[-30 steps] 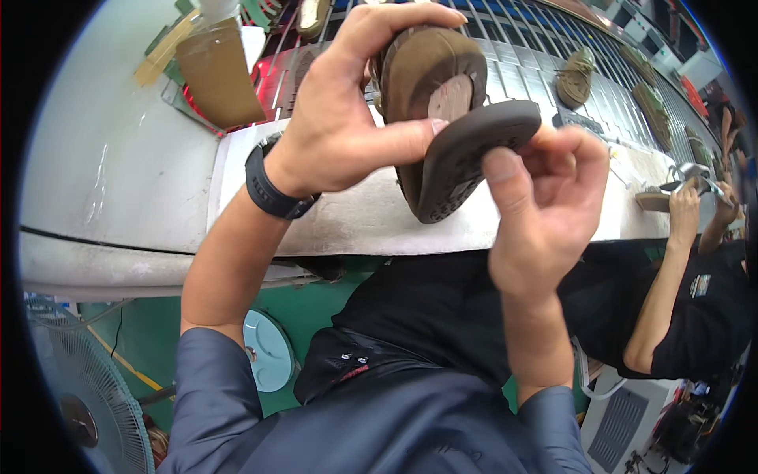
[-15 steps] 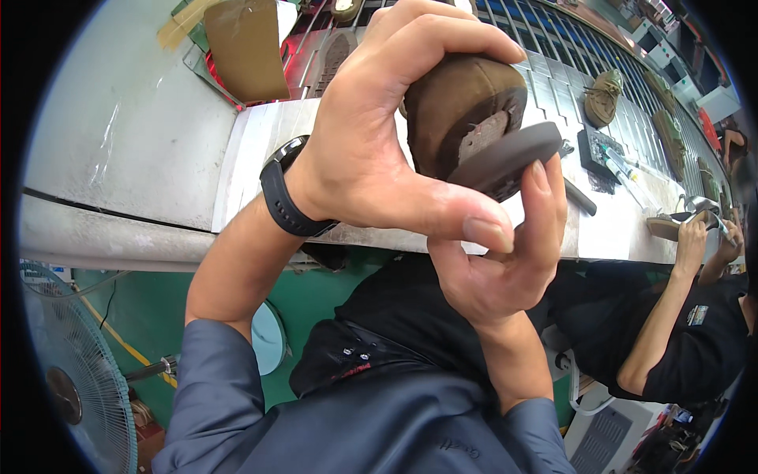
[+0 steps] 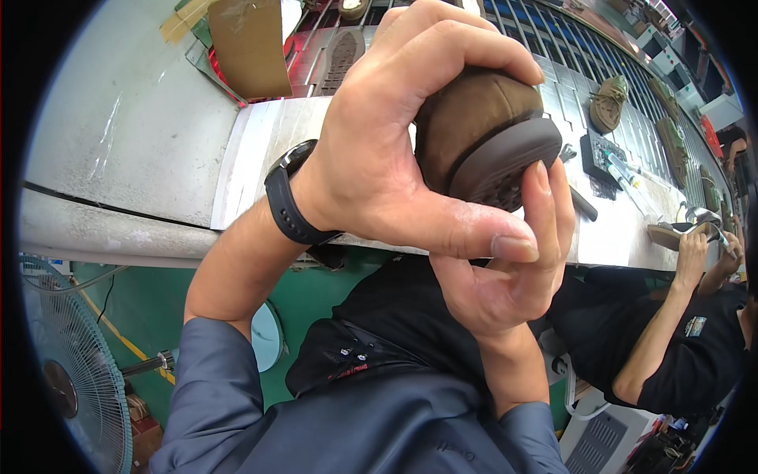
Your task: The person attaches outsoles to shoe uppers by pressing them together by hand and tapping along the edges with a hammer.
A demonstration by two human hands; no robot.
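Note:
A brown shoe [image 3: 474,110] is held up above the bench, its rounded end toward me. Its dark rubber sole [image 3: 505,162] lies against the upper along that end. Around the upper curls my left hand [image 3: 395,142], fingers over the top and thumb stretched below the sole. My right hand [image 3: 513,261] comes from beneath, its fingertips pressing on the sole's edge and underside. The far part of the shoe is hidden behind my left hand.
Beyond the bench [image 3: 260,158] runs a roller conveyor carrying another shoe [image 3: 609,104] and a loose sole [image 3: 343,59]. A black block [image 3: 600,154] and brushes lie right. A co-worker [image 3: 671,340] handles a shoe at far right. A fan [image 3: 75,371] stands lower left.
The sole has closed up against the upper; the gap that showed the shoe's rough underside is gone. Both hands and the shoe have shifted slightly right.

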